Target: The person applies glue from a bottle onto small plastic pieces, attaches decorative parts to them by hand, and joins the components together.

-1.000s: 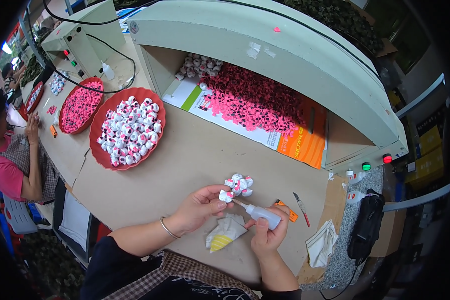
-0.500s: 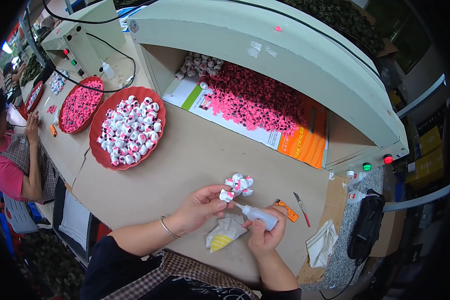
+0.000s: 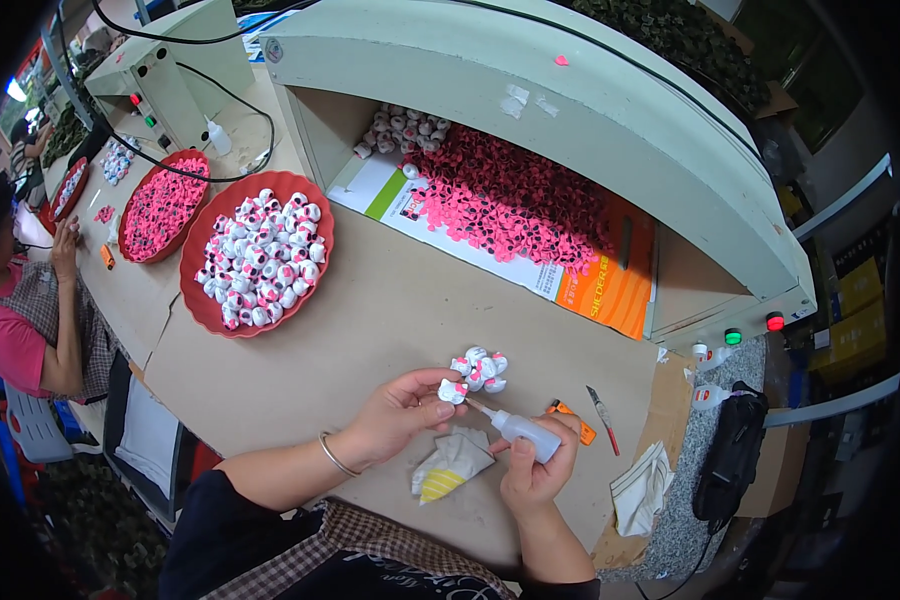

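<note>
Between the fingertips of my left hand (image 3: 405,412) is a small white cat-head-shaped piece (image 3: 452,391) with pink details. My right hand (image 3: 542,470) is closed around a translucent squeeze bottle (image 3: 528,436), its thin nozzle pointing at the white piece. Whether the tip touches the piece, I cannot tell. Just beyond my left fingertips lies a small cluster of similar white pieces (image 3: 485,368). A folded white cloth (image 3: 452,466) with a yellow striped patch rests below the hands. Partly behind my right fingers is an orange lighter (image 3: 586,432).
A red bowl (image 3: 192,300) of white-and-pink pieces stands left, near a red tray (image 3: 127,240) of pink parts. A pale arched cabinet (image 3: 390,65) shelters pink parts (image 3: 520,195). A craft knife (image 3: 602,408) and striped cloth (image 3: 642,490) lie right. Another person (image 3: 30,320) sits left.
My right hand and the squeeze bottle have shifted slightly right and down. My left hand keeps the white piece in nearly the same place.
</note>
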Demonstrator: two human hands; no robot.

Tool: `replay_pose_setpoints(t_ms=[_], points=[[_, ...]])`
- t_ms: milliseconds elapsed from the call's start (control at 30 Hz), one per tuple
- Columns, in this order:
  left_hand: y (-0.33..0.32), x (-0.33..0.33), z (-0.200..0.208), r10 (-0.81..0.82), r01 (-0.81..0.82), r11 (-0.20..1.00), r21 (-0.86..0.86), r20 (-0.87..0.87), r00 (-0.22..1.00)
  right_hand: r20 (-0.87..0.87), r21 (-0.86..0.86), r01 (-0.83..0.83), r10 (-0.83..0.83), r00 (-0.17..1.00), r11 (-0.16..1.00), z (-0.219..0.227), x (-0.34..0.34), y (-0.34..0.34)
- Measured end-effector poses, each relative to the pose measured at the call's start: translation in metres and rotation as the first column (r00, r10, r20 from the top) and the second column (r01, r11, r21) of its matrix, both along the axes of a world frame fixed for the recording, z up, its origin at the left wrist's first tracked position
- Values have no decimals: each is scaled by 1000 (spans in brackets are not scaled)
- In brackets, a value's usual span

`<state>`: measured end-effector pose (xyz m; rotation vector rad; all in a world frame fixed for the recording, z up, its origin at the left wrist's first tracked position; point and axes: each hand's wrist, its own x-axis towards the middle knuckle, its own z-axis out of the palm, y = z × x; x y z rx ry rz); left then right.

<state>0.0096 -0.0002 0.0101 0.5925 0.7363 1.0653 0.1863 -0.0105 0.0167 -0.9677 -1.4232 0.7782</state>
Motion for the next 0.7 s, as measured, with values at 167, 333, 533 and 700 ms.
replay_pose_setpoints(t_ms=[167, 333, 533, 700], points=[[-1, -1, -2, -17, 18, 999, 36, -10, 1000, -80, -23, -60, 58, 995, 998, 0, -2, -1], [-1, 0, -1, -45, 46, 999, 26, -54, 998, -24, -9, -63, 63, 998, 998, -4, -3, 0], [-2, 0, -3, -52, 56, 997, 59, -58, 997, -86, -30, -55, 53, 995, 998, -4, -6, -1], [-2, 0, -3, -65, 70, 996, 51, -100, 993, -46, -28, -67, 65, 997, 997, -4, -5, -1]])
